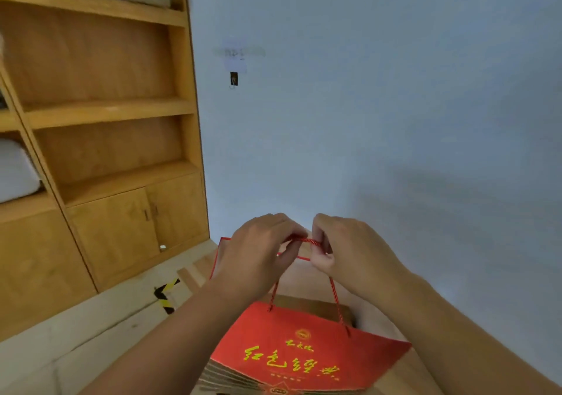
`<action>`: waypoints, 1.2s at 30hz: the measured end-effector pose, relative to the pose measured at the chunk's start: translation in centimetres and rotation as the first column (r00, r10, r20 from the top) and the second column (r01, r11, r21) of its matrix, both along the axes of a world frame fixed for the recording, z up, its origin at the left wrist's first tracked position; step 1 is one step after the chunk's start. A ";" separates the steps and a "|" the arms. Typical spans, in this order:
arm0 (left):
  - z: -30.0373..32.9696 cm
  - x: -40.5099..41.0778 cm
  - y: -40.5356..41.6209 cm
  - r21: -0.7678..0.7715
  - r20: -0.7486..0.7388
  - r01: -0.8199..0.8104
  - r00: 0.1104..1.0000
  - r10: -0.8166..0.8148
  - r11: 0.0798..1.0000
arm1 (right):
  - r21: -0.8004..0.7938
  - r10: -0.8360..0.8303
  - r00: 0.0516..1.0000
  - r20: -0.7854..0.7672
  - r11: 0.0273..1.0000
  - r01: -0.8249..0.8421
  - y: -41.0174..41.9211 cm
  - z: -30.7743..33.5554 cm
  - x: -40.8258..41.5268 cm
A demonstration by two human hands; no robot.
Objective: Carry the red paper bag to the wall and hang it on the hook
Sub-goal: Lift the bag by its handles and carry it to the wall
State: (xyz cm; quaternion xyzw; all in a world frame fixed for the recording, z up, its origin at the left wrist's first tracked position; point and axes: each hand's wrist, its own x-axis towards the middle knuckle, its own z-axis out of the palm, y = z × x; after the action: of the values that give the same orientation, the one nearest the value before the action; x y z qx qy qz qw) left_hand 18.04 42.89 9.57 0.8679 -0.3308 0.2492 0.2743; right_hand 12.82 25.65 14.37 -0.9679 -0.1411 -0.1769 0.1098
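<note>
Red paper bag point(307, 346) hangs low in the middle of the view, in front of us and well below the hook point(233, 79), its near face bright red with a round gold emblem and a row of large yellow characters, and smaller yellow print beneath. Its mouth gapes open toward the wall, showing a plain brown inside and a thin red rim at the far edge. A twisted red cord handle point(336, 300) rises from two holes in the near face up to our hands. Our left hand point(258, 254) and our right hand point(349, 251) are both closed on the top of the cord, fingers pinched tight with a short stretch of cord taut between them. Ahead stands a pale blue-grey wall point(395, 90), bare but for the small dark hook mounted high on it and a faint taped paper patch point(237, 54) just above that. To the left stands a wooden shelf unit point(106, 112) with open shelves and cupboard doors below; a white bundle point(15, 169) sits in one side compartment. Underfoot lies a light wooden floor point(91, 327) with a strip of black-and-yellow tape point(165, 294).
</note>
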 end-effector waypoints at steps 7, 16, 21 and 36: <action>-1.2 5.3 14.3 -0.093 -0.051 0.015 0.999 -0.020 0.996 | 0.077 0.006 1.000 -0.004 0.997 -0.006 13.4 -2.0 6.5; -2.7 12.3 26.9 -0.116 -0.086 -0.027 0.996 0.017 0.993 | 0.145 0.047 0.996 -0.072 0.989 -0.036 26.2 -3.2 13.7; -3.2 18.0 32.2 -0.016 -0.074 -0.084 0.994 0.083 0.996 | 0.192 0.066 0.992 -0.112 0.980 -0.043 31.4 -4.9 20.4; -3.4 44.0 43.3 0.125 -0.138 0.023 0.990 -0.005 0.992 | 0.113 -0.045 0.987 -0.154 0.992 0.063 42.3 -7.0 45.1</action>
State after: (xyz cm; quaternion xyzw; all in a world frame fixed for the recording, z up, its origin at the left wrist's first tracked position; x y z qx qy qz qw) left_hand 62.03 86.16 6.16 0.8962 -0.3325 0.1657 0.2427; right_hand 57.91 68.00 7.34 -0.9738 -0.0951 -0.1139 0.1722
